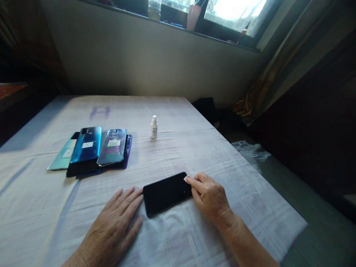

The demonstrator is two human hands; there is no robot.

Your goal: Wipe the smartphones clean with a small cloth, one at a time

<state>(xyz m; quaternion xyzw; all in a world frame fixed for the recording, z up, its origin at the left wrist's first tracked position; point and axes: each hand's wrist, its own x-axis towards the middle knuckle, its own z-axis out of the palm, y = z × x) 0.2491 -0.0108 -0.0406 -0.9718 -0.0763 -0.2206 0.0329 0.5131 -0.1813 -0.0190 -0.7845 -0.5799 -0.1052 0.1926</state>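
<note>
A black phone [167, 193] lies flat, screen side up, on the cloth-covered table [194, 148] near its front edge. My left hand [114, 226] rests flat on the cloth with fingers spread, fingertips touching the phone's left end. My right hand [208, 196] is curled at the phone's right end, pinching a small white pad [185, 179] against the phone's corner.
A pile of several phones and back covers [94, 150], blue and teal, lies at the left middle. A small white dropper bottle [154, 127] stands upright beyond the black phone. The table's right edge drops to a dark floor. A window ledge with a pink cup [193, 16] runs along the far wall.
</note>
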